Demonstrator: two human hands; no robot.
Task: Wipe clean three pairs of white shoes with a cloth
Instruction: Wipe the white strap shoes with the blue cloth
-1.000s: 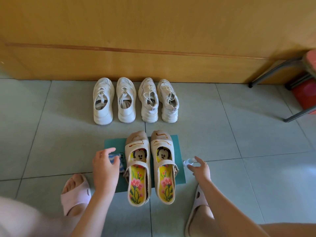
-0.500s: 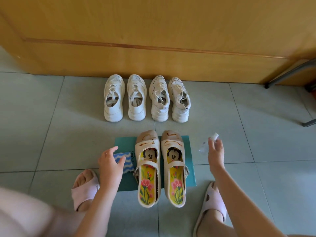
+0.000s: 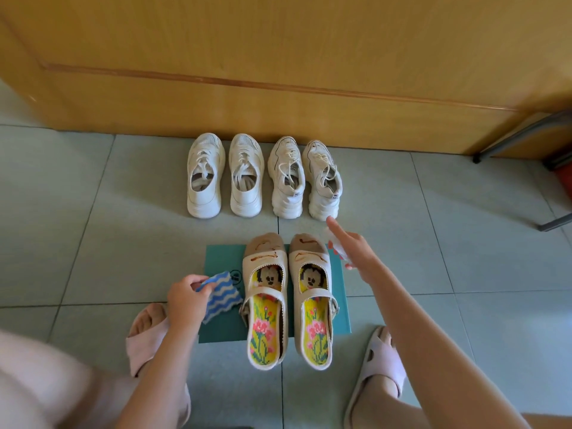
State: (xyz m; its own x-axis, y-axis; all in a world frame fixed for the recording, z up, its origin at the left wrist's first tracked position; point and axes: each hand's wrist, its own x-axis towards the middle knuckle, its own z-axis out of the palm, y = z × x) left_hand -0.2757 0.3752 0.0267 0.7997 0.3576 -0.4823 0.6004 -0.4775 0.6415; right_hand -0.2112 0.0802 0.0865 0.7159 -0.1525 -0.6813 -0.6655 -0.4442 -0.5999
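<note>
White strapped shoes (image 3: 266,263): on teal mat (image 3: 223,258), between the hands. Two sneaker pairs (image 3: 246,193) lie beyond them. Left hand (image 3: 185,300) pinches striped cloth (image 3: 224,294). Right hand (image 3: 359,252), forefinger extended, curls round small clear object (image 3: 337,247).

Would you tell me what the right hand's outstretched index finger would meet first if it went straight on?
Most likely the heel of the rightmost white sneaker: the right hand has its fingertip just short of it, though depth is unclear from this one view.
</note>
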